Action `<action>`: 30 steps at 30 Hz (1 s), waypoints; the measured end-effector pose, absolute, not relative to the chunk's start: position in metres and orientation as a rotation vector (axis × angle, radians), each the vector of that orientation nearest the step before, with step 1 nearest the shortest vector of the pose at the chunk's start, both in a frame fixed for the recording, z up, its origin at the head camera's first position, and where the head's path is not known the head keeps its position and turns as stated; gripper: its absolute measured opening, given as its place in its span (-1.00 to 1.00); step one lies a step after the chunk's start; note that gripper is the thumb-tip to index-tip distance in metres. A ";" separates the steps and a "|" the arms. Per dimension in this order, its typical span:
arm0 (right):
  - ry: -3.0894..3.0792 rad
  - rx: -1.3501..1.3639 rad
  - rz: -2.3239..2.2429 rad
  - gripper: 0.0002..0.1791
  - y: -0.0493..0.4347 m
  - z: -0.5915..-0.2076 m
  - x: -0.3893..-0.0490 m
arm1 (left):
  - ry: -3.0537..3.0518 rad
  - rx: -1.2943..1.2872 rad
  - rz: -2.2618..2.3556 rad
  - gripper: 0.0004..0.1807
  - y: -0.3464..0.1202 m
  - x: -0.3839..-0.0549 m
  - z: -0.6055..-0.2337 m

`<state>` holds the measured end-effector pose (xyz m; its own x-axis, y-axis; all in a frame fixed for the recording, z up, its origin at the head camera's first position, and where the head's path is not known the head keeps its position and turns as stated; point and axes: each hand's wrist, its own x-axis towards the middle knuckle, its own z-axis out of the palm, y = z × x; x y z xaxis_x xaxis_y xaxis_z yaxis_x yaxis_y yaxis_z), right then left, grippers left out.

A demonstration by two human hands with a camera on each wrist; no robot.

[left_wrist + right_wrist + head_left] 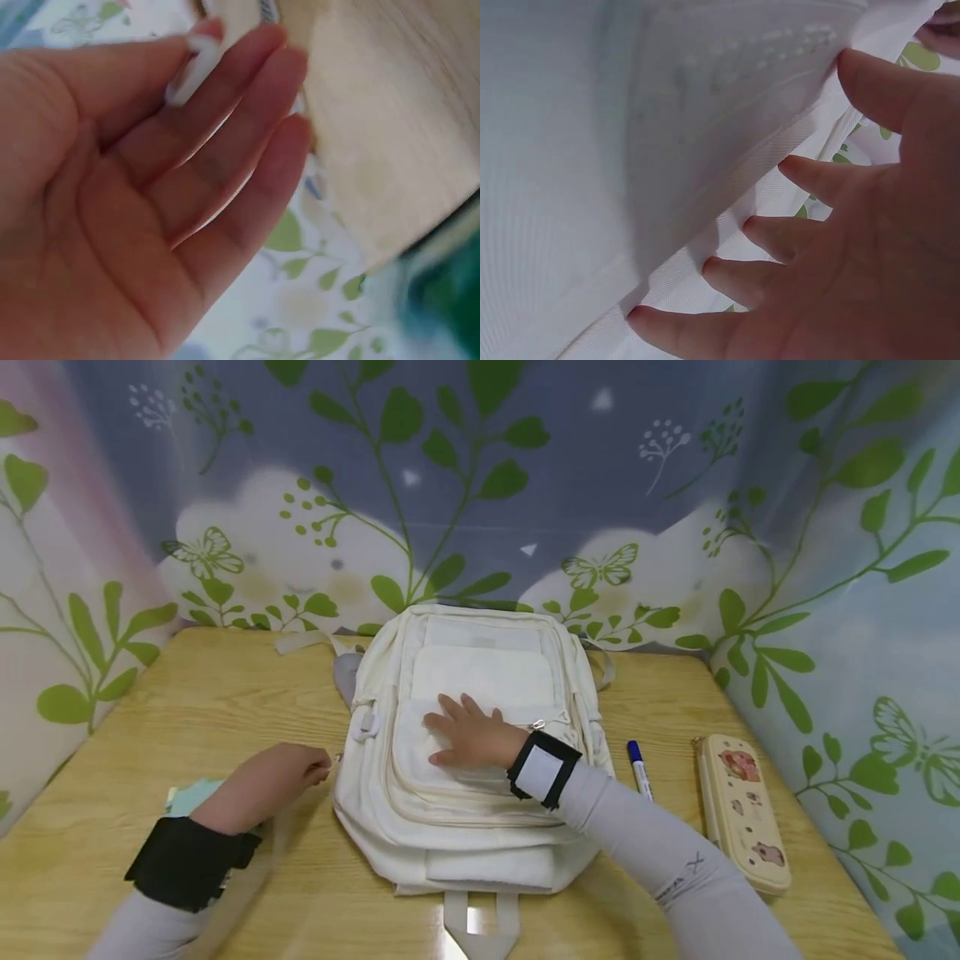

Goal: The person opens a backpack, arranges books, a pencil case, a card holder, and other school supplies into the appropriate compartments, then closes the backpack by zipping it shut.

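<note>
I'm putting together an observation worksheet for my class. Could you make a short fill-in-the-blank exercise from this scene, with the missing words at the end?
1. The right hand rests, fingers spread, on the ____.
2. The marker has a cap that is ____.
3. In the head view, the pencil case lies to the ____ of the marker.
4. The small tab pinched by the left hand is ____ in colour.

Missing words: backpack; blue; right; white.

The right wristband is black with a white patch. Behind this wristband, the light-grey right sleeve shows dark letters. The left sleeve is light-grey, the left wristband black.
</note>
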<state>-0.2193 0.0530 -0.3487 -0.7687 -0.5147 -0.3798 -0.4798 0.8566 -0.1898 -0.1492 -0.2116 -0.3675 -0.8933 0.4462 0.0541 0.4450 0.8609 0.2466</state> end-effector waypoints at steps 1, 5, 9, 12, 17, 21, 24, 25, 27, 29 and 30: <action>2.607 -0.727 -0.124 -0.30 0.053 -0.348 -0.219 | 2.999 0.729 0.390 -0.69 -0.211 -0.143 -0.365; 2.621 -0.723 -0.166 -0.33 0.054 -0.350 -0.217 | 2.879 0.696 0.377 -0.66 -0.208 -0.119 -0.360; 2.647 -0.737 -0.171 -0.33 0.054 -0.353 -0.215 | 2.788 0.683 0.367 -0.67 -0.203 -0.101 -0.359; 2.665 -0.738 -0.141 -0.32 0.054 -0.353 -0.215 | 2.785 0.715 0.320 -0.65 -0.197 -0.095 -0.356; 2.662 -0.732 -0.136 -0.31 0.054 -0.351 -0.214 | 2.719 0.914 0.344 -0.70 -0.184 -0.088 -0.353; 2.656 -0.724 -0.155 -0.32 0.053 -0.348 -0.213 | 2.637 1.054 0.480 -0.74 -0.166 -0.082 -0.349; 2.664 -0.715 -0.150 -0.32 0.053 -0.347 -0.212 | 2.630 1.138 0.513 -0.75 -0.147 -0.081 -0.345; 2.666 -0.715 -0.151 -0.32 0.053 -0.347 -0.212 | 2.634 1.171 0.510 -0.74 -0.141 -0.081 -0.344; 2.665 -0.720 -0.146 -0.32 0.054 -0.347 -0.213 | 2.646 1.242 0.485 -0.77 -0.128 -0.082 -0.342; 2.658 -0.724 -0.151 -0.32 0.056 -0.348 -0.214 | 2.626 1.308 0.490 -0.76 -0.116 -0.082 -0.341; 2.650 -0.722 -0.153 -0.32 0.057 -0.349 -0.215 | 2.604 1.327 0.503 -0.75 -0.110 -0.083 -0.340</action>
<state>-0.2149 0.0567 -0.3486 -0.7920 -0.5080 -0.3386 -0.4657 0.8614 -0.2029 -0.0827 -0.1105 -0.3399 -0.5874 0.8093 -0.0031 0.7500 0.5458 0.3738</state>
